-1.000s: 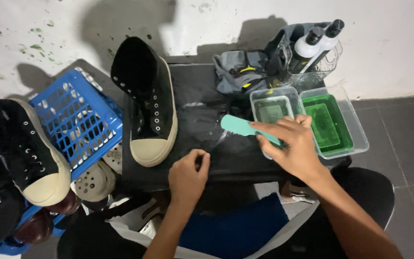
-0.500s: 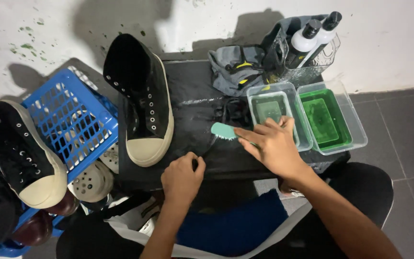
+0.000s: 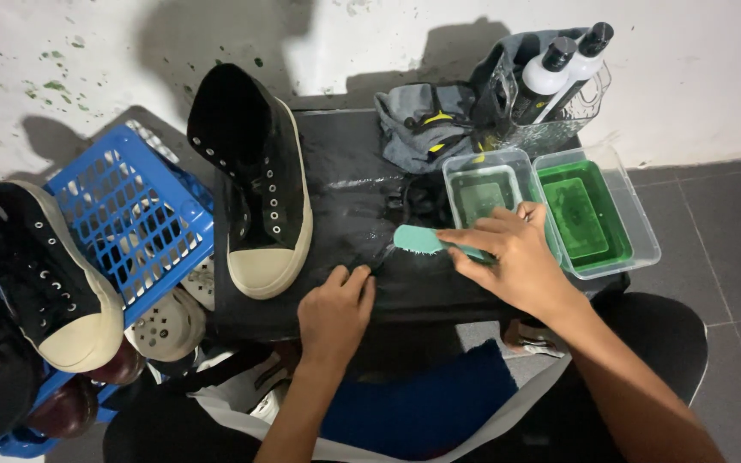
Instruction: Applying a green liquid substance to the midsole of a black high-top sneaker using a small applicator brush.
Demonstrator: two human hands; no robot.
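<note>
While the wet black tabletop (image 3: pixel 345 189) carries a black high-top canvas shoe (image 3: pixel 259 184) at its left, I see my right hand (image 3: pixel 516 261), fingers pinching a teal plastic brush (image 3: pixel 422 242), and my left hand (image 3: pixel 334 310) pressing a black lace down, fingers together.

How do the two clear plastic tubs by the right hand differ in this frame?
The left tub looks narrower and holds a dull grey-green fill; the right tub looks wider and its fill is bright green. The right hand, holding a teal brush, overlaps the left tub's near edge, while the right tub is almost fully in view. Both are clear, rectangular, lidless and sit side by side on the black table.
</note>
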